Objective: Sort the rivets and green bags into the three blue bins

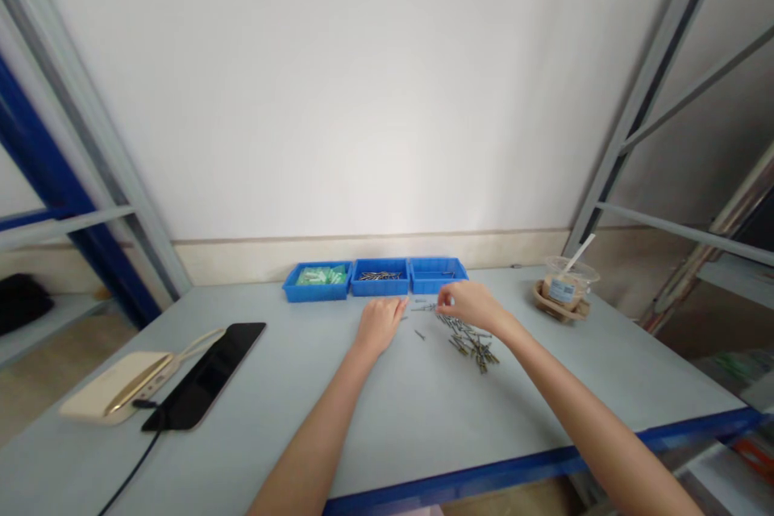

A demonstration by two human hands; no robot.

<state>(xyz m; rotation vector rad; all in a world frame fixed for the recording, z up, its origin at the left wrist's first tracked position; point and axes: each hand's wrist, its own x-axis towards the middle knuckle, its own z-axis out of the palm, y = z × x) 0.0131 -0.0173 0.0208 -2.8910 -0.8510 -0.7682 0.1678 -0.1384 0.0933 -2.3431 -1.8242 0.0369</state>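
My left hand (pixel 380 324) rests near the table's middle with its fingers drawn together; whether they hold anything is hidden. Beside its fingertips lies a loose screw (pixel 420 334). My right hand (pixel 472 305) hovers at the far edge of a heap of metal screws or bolts (pixel 477 347), some with brass-coloured ends. Its fingers are curled into a pinch, and anything inside is too small to make out. Three blue bins stand in a row behind the hands: the left bin (pixel 315 296) has green and pale pieces, the middle bin (pixel 380 288) holds thin screws, the right bin (pixel 429 287) holds a few.
At the right back stands a plastic cup (pixel 562 289) with a spoon in a cardboard holder (pixel 559 308). A black tablet or phone (pixel 209 379) and a cream box with cables (pixel 114 387) lie at the left. A wall (pixel 375 97) rises behind the table.
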